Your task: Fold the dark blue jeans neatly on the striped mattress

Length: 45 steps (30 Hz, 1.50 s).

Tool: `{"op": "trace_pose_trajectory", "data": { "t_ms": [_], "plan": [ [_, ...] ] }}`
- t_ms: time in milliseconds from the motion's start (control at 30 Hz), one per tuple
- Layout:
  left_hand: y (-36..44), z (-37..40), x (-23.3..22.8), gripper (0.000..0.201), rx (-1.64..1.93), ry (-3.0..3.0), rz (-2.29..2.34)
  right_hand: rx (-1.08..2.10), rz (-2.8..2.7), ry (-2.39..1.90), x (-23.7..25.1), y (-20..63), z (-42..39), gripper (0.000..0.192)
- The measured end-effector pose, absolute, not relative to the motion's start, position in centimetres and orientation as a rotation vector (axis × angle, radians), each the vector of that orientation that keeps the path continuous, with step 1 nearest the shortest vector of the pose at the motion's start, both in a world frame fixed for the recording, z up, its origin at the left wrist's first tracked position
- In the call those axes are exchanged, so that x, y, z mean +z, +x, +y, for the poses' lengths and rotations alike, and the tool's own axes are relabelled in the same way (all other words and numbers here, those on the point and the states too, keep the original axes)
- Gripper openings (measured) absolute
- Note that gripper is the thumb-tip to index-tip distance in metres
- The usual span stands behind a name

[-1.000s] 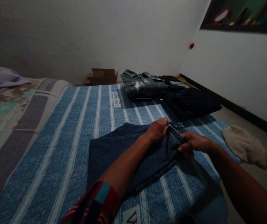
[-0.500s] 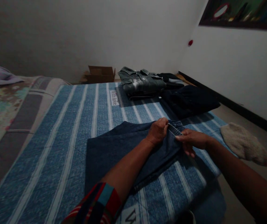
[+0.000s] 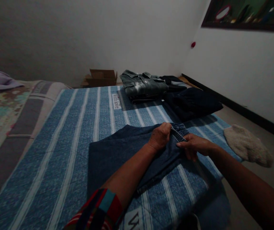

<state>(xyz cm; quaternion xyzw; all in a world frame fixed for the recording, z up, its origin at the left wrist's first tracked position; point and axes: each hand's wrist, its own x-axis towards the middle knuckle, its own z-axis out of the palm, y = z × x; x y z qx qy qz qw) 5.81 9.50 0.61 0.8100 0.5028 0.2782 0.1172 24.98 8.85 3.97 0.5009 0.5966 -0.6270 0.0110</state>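
Note:
Dark blue jeans (image 3: 117,155) lie folded flat on a blue and white striped bedspread (image 3: 74,134). My left hand (image 3: 160,136) is closed on the waistband edge at the jeans' far right corner. My right hand (image 3: 192,145) pinches the same waistband from the right side, thumb on top. Both hands touch the jeans, a few centimetres apart. A striped red and blue sleeve covers my left upper arm.
A folded grey-green denim jacket (image 3: 143,86) and dark folded clothes (image 3: 192,102) lie at the bed's far right. A cardboard box (image 3: 101,77) stands by the wall. A pale fluffy mat (image 3: 247,145) lies on the floor to the right. A patterned blanket (image 3: 3,111) covers the left.
Both hands stayed on the waistband; my right hand shifted slightly left and flattened the fabric edge. The view drifted a little.

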Motion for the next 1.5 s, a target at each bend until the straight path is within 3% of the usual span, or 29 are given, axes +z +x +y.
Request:
{"op": "trace_pose_trajectory", "data": {
  "t_ms": [133,367,700,1200,1500],
  "plan": [
    [5.2,9.7,0.9,0.017,0.913,2.319,1.395,-1.951,1.888,1.583,3.7,24.8,8.8,0.040],
    [4.8,9.7,1.0,0.041,0.866,2.286,1.470,-1.954,1.923,1.614,3.7,24.4,8.4,0.037],
    [4.4,11.3,2.2,0.011,0.807,2.119,1.412,-1.884,1.966,1.654,4.0,24.0,8.1,0.036],
    [5.1,10.8,1.5,0.019,0.888,2.106,1.411,-2.026,1.963,1.635,4.3,25.0,7.6,0.045],
    [3.7,11.8,2.3,0.013,0.880,1.878,1.115,-2.002,1.973,1.678,4.0,25.1,7.3,0.044]
  ]
}}
